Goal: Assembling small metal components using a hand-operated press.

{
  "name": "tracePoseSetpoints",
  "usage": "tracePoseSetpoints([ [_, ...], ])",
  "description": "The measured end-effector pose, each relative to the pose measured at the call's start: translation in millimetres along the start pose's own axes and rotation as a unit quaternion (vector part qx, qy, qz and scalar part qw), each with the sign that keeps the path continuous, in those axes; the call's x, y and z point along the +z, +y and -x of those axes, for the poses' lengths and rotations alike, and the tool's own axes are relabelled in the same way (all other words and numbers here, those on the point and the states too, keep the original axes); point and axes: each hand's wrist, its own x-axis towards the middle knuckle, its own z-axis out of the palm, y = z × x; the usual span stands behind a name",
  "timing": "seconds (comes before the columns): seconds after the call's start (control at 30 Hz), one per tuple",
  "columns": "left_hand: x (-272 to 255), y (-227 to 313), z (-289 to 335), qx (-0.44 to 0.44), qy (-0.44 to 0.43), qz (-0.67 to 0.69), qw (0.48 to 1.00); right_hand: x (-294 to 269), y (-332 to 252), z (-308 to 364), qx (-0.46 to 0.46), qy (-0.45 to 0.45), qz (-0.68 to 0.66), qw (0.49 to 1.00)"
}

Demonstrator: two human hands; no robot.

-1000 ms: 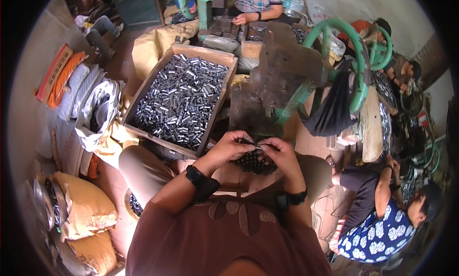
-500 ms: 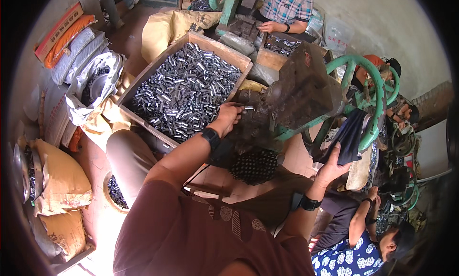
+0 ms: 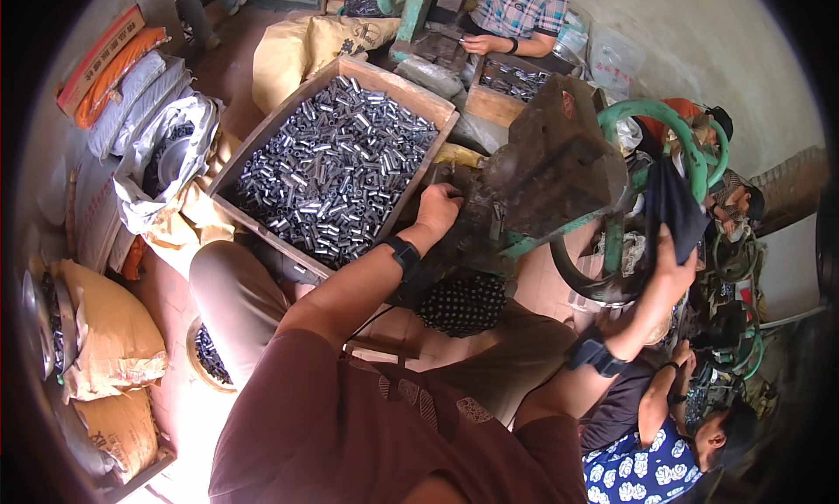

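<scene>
My left hand (image 3: 440, 208) is at the dark bed of a screw press (image 3: 559, 150), its fingers curled closed at the work spot. Whatever lies between those fingertips is hidden. Off to the right, my right hand (image 3: 675, 261) grips a dark cloth (image 3: 675, 209) that hangs at the rim of the green handwheel (image 3: 642, 111). Left of the press stands a wooden box (image 3: 255, 144) heaped with short shiny metal tubes (image 3: 336, 168). A dotted dark cloth pad (image 3: 463, 305) sits below the press, between my knees.
Stuffed sacks (image 3: 109, 329) and an open white sack (image 3: 144, 176) line the left side. A round container of metal parts (image 3: 210, 355) stands by my left leg. Co-workers sit at the far side and right; one in a flowered shirt (image 3: 647, 460) is close by my right arm.
The handwheel has turned, and my right hand has moved right and up with the cloth. My left hand has shifted slightly right; the metal tube seen at its fingertips no longer shows.
</scene>
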Motion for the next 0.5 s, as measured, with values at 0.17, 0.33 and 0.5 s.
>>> tracePoseSetpoints([
  [0.17, -0.7, 10.7, -1.5, 0.040, -0.024, -0.072, 0.996, 30.7, 92.0, 63.5, -0.101, 0.253, -0.015, 0.962],
  [0.33, -25.6, -10.8, -6.5, 0.030, 0.019, -0.094, 0.995, 15.6, 10.2, 26.3, -0.009, 0.092, -0.009, 0.996],
  [0.5, -59.6, 25.9, 10.3, -0.237, -0.087, 0.349, 0.902, -1.1, 1.3, -8.1, 0.015, 0.035, -0.016, 0.999],
])
